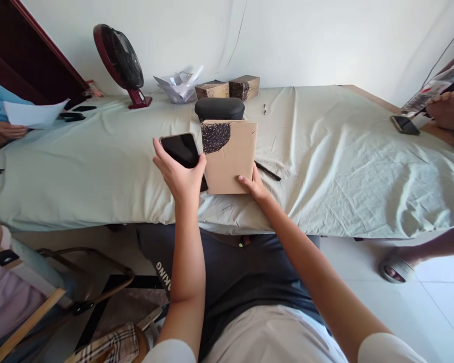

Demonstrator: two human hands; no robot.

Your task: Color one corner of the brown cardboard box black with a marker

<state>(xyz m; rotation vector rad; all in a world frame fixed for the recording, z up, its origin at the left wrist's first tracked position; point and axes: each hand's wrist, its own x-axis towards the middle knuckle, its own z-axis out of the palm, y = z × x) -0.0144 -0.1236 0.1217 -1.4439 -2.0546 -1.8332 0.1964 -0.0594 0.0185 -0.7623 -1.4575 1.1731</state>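
Observation:
My left hand (178,174) is wrapped round a black phone (181,150), its dark screen facing up, lifted just above the near edge of the cloth-covered table (344,166). Beside it my right hand (254,185) grips the lower edge of a brown cardboard box (229,159) that has a black scribbled patch at its top left corner. The box stands tilted up on the cloth. A black pen (268,171) lies just right of the box, partly hidden behind it.
Behind the box sits a black case (219,108), then two brown boxes (227,88), crumpled white paper (178,85) and a red fan (120,60). A person at left holds paper (32,113). At right, another person's hand (447,110) rests near a phone (404,125). A chair (83,282) stands lower left.

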